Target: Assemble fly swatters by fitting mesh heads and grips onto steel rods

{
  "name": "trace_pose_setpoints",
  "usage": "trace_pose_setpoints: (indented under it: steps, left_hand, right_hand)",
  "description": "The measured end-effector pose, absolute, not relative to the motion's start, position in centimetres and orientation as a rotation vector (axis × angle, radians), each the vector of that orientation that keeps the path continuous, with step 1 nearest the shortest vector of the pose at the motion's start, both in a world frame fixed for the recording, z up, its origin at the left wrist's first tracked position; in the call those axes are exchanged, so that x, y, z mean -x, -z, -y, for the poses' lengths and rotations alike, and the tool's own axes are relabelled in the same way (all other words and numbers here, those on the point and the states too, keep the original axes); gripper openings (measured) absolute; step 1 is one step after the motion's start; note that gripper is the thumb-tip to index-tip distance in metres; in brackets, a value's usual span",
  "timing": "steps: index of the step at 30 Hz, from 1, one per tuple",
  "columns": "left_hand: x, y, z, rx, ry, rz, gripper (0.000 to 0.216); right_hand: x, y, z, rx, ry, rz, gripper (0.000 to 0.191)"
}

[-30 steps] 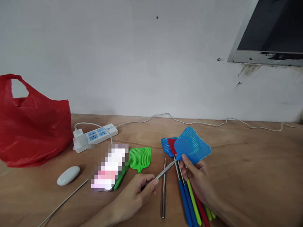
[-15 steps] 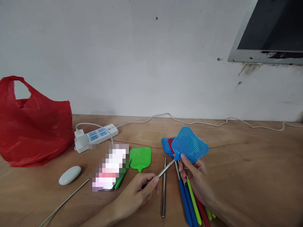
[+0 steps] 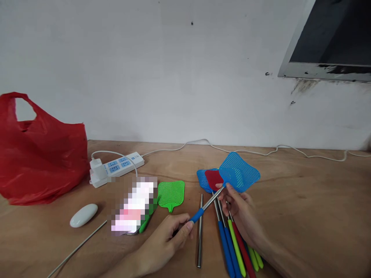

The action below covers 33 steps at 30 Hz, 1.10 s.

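Between my hands is a blue fly swatter (image 3: pixel 240 172), tilted up to the right above the table. My left hand (image 3: pixel 166 241) is closed round its blue handle, part of which sticks out past the fingers, followed by the bare metal rod. Where the rod meets the mesh head, my right hand (image 3: pixel 239 204) pinches the swatter's neck. Underneath lies a group of fly swatters with blue, yellow-green and red handles (image 3: pixel 242 253); a red mesh head (image 3: pixel 213 179) shows among them. A loose metal rod (image 3: pixel 199 235) lies between my hands. Left of it rests a green swatter head (image 3: pixel 171 194).
A phone (image 3: pixel 135 206), blurred out, lies on the left with a green handle (image 3: pixel 145 224) beside it. Farther left are a white oval object (image 3: pixel 84 215), a power strip (image 3: pixel 118 168) and a red plastic bag (image 3: pixel 43 162). A white cable (image 3: pixel 204 139) runs along the wall.
The blue swatter's head has moved right and slightly up with my right hand. A length of blue handle now shows beyond my left fingers, where only metal rod showed before.
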<state>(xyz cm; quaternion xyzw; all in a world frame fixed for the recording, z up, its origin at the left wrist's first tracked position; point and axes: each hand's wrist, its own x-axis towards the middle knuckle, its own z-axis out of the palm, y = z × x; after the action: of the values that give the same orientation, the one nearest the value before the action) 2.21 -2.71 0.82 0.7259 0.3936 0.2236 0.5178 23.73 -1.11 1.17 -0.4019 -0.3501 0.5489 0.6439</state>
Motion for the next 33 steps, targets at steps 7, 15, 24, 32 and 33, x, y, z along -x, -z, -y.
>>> trace_pose_setpoints:
  steps: [7, 15, 24, 32, 33]
  left_hand:
    - [-2.1, -1.2, 2.6, -1.847, -0.51, -0.997, 0.053]
    - [-1.6, -1.3, 2.6, -2.143, -0.601, -1.196, 0.037]
    - [-0.6, -0.8, 1.4, -2.563, -0.651, -1.386, 0.024]
    - [0.1, 0.4, 0.2, -2.822, -0.106, -1.83, 0.062]
    - [0.1, 0.4, 0.2, -2.819, -0.064, -1.848, 0.064]
  right_hand:
    - [-23.3, -0.7, 1.8, 0.938, -1.307, 0.987, 0.036]
    - [-25.6, -1.3, -0.1, 1.208, -1.145, 1.134, 0.046]
    - [-26.1, 1.2, -0.9, 1.371, -0.52, 1.654, 0.049]
    - [-25.6, 1.7, -0.3, 1.638, -0.134, 1.917, 0.044]
    - [-25.6, 1.7, -0.3, 1.666, -0.108, 1.944, 0.043]
